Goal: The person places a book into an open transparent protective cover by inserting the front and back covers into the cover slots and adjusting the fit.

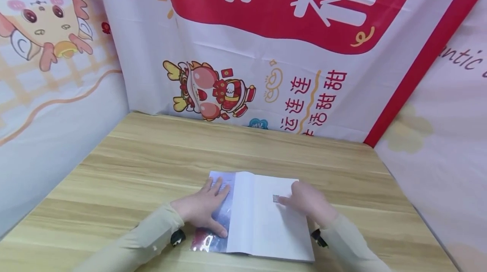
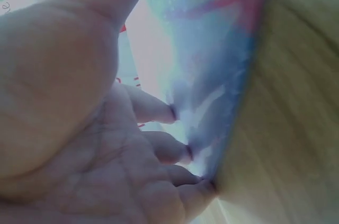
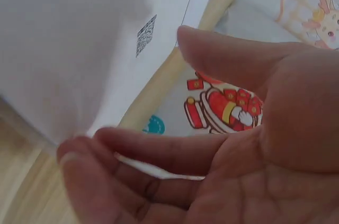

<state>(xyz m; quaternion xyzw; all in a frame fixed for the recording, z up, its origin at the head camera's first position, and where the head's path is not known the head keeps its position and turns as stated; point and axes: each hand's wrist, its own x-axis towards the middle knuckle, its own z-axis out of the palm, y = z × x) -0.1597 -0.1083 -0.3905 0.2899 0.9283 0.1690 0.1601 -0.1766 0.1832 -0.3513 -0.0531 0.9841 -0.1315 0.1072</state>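
An open book (image 1: 266, 229) lies on the wooden table, its white page bearing a small printed square code (image 1: 275, 199). On its left side shows a glossy blue and purple cover (image 1: 224, 217), reddish at the near corner. My left hand (image 1: 205, 206) rests flat on that cover with fingers spread; the left wrist view shows its fingertips (image 2: 183, 152) against the glossy surface. Over the right part of the page is my right hand (image 1: 310, 202), thumb near the code. In the right wrist view its thumb (image 3: 222, 54) stands apart from the loosely bent fingers, which are by the page edge.
The wooden table (image 1: 182, 149) extends around the book. Behind it hangs a white and red printed cloth (image 1: 228, 48) with a cartoon dragon. Printed cloths also hang at the left (image 1: 68, 107) and right (image 1: 437, 166). Dark straps sit at both wrists.
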